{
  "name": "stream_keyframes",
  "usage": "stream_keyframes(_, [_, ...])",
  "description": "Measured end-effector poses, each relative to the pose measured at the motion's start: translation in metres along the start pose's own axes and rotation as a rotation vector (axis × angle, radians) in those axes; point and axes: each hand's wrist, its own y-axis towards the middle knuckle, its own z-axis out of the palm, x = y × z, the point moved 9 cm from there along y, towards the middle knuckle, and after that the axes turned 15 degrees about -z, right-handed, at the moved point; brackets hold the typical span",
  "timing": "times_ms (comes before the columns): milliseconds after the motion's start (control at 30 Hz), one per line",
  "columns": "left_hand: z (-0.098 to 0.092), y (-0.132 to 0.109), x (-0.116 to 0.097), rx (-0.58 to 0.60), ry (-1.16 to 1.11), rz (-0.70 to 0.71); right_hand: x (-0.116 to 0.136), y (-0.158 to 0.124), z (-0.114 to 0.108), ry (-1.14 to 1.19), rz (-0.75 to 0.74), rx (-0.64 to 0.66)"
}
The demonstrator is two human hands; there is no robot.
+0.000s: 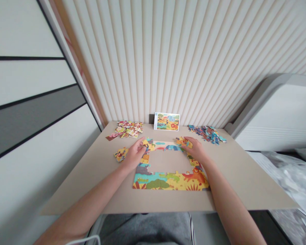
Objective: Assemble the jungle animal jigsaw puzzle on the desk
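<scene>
A puzzle frame (pixel 159 182) of joined pieces lies on the table, with a bare rectangle in its middle. My left hand (pixel 135 153) is closed on a yellow puzzle piece (pixel 146 144) over the frame's upper left corner. At the upper right corner, my right hand (pixel 195 148) has its fingers bent beside yellow-orange pieces (pixel 181 141); whether it grips one is unclear. Loose yellow pieces (pixel 120 154) lie just left of my left hand. The picture card (pixel 167 121) stands upright behind the frame, showing animals and trees.
A pile of red and green pieces (pixel 129 129) lies at the table's back left, and a blue and purple pile (pixel 210 134) at the back right. A ribbed wall panel (pixel 165 61) rises behind the table (pixel 91 183). Clear plastic wrapping (pixel 283 173) is on the right.
</scene>
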Motion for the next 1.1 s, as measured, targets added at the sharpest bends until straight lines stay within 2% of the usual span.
stream_keyframes(100, [0.000,0.001,0.001,-0.005,0.004,-0.007,0.032,0.003,0.008,0.153,-0.080,0.050])
stream_keyframes(200, [0.001,0.000,0.001,0.011,-0.005,0.000,0.078,0.006,0.019,0.301,-0.177,0.150])
stream_keyframes(333, [0.013,-0.004,-0.001,0.111,-0.017,0.030,0.132,0.010,0.028,0.417,-0.279,0.230])
stream_keyframes(433, [0.029,-0.011,-0.002,0.242,-0.045,0.038,0.145,0.012,0.030,0.508,-0.220,0.181])
stream_keyframes(567, [0.049,-0.025,-0.006,0.369,0.009,0.074,0.147,0.011,0.040,0.625,-0.141,0.156])
stream_keyframes(633, [0.052,-0.030,-0.009,0.355,0.110,0.124,0.143,0.011,0.044,0.655,-0.116,0.151])
stream_keyframes(733, [0.049,-0.035,-0.017,0.237,0.389,0.272,0.120,0.014,0.041,0.615,-0.043,0.085])
stream_keyframes(800, [0.049,-0.038,-0.021,0.182,0.606,0.380,0.091,0.014,0.032,0.530,0.045,-0.010])
stream_keyframes(900, [0.055,-0.041,-0.017,0.195,0.827,0.475,0.040,0.007,0.013,0.331,0.206,-0.145])
stream_keyframes(1000, [0.057,-0.040,-0.014,0.188,0.936,0.509,0.002,-0.004,-0.002,0.102,0.311,-0.122])
stream_keyframes(1100, [0.047,-0.033,-0.018,0.085,0.987,0.510,-0.009,-0.010,-0.017,-0.160,0.313,-0.090])
